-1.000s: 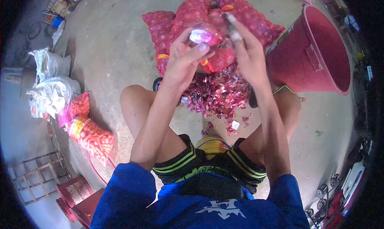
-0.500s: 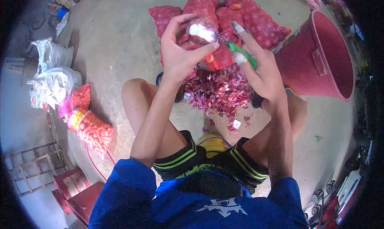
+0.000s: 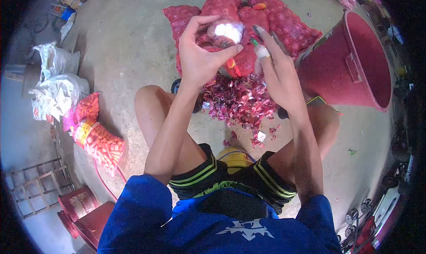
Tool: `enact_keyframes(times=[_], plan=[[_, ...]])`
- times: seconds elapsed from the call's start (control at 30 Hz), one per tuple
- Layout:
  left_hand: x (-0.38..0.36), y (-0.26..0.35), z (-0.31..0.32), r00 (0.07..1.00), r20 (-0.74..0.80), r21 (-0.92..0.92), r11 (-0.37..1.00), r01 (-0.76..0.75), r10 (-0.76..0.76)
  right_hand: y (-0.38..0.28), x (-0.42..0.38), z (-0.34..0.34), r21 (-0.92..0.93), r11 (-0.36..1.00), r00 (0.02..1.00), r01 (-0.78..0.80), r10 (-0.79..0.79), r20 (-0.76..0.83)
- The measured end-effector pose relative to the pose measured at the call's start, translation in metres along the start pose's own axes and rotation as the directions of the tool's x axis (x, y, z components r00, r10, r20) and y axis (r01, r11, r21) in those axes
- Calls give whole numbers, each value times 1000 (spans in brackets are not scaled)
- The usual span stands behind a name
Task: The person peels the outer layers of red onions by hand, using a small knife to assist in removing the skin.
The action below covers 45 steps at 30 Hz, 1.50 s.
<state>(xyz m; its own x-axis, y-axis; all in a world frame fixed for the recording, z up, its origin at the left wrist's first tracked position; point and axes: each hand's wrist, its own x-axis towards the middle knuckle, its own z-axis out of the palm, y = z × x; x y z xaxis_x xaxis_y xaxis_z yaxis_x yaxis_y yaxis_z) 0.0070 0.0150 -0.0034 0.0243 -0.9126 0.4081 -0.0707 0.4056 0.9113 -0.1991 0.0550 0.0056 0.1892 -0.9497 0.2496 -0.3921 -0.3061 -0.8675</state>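
My left hand (image 3: 195, 61) is closed around an onion (image 3: 217, 40), its fingers behind it and its thumb along the lower edge. A bright white patch covers part of the onion's reddish surface. Just to the right, my right hand (image 3: 280, 74) grips a small green-handled knife (image 3: 254, 41); most of the handle is hidden by the fingers, and the blade cannot be made out. White wrapping covers the right thumb. Below both hands, a heap of red-purple onion skins (image 3: 242, 103) lies on the floor between my feet.
Red mesh sacks of onions (image 3: 284, 14) lie beyond the heap. At the right, a large red tub (image 3: 326, 68) leans with its mouth turned sideways. A bag of carrots (image 3: 104, 145) and white sacks (image 3: 62, 94) stand at the left. Red containers (image 3: 80, 203) sit lower left.
My right hand has turned, so less of the green handle shows, and it is now slightly apart from the onion. The onion has turned a little in my left hand.
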Motion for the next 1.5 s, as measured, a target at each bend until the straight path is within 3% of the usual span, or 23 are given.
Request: enact_keyframes(times=[0.03,0.1,0.27,0.5,0.63,0.7,0.73,0.87,0.93,0.97,1.03,1.07,1.13,1.27,1.33,1.4,1.47,1.5], plan=[[-1,2,0,995,10,-91,991,102,-102,0,2,-1,0,1000,1000,2,-2,1],[-1,2,1,996,19,-92,991,92,-91,2,5,-6,61,997,998,55,-57,38],[-3,4,4,996,54,-116,990,83,-77,4,5,-9,-2,987,984,158,-157,84],[-3,3,3,997,71,-57,998,-30,34,10,8,-5,60,966,967,252,-254,23],[-4,6,2,997,75,-52,998,-30,34,7,6,-5,69,982,982,176,-179,51],[-2,-3,0,993,71,-14,996,-90,90,14,9,-4,51,965,965,257,-259,43],[-1,-3,0,987,69,24,989,-149,147,16,10,-3,51,966,965,255,-257,45],[-5,6,3,991,92,-29,995,-95,97,14,13,-6,104,990,995,95,-96,9],[-8,14,3,987,160,-227,972,67,-31,15,14,-7,123,992,1000,26,-26,0],[-8,10,3,987,160,-229,971,68,-31,19,15,-8,170,985,999,18,-12,-36],[-6,6,2,969,243,-506,857,98,32,29,18,-8,248,968,995,49,-26,-98],[-6,7,0,969,243,-506,857,97,34,33,19,-8,247,968,995,50,-26,-99],[-8,10,-3,947,311,-640,718,274,-84,37,20,-10,239,969,990,54,-21,-138],[-11,-1,-3,933,324,-680,646,346,-158,37,19,-10,150,987,993,61,-44,-112],[-11,-3,-4,922,327,-785,483,388,-210,44,22,-13,152,985,974,83,-48,-220],[-11,-6,-9,913,350,-803,434,408,-211,59,27,-23,147,987,965,69,-29,-259],[-11,-5,-11,904,372,-818,385,427,-212,67,29,-31,350,934,950,-68,168,-265],[-11,-5,-12,916,364,-801,445,401,-169,71,27,-33,351,934,950,-65,166,-265]])
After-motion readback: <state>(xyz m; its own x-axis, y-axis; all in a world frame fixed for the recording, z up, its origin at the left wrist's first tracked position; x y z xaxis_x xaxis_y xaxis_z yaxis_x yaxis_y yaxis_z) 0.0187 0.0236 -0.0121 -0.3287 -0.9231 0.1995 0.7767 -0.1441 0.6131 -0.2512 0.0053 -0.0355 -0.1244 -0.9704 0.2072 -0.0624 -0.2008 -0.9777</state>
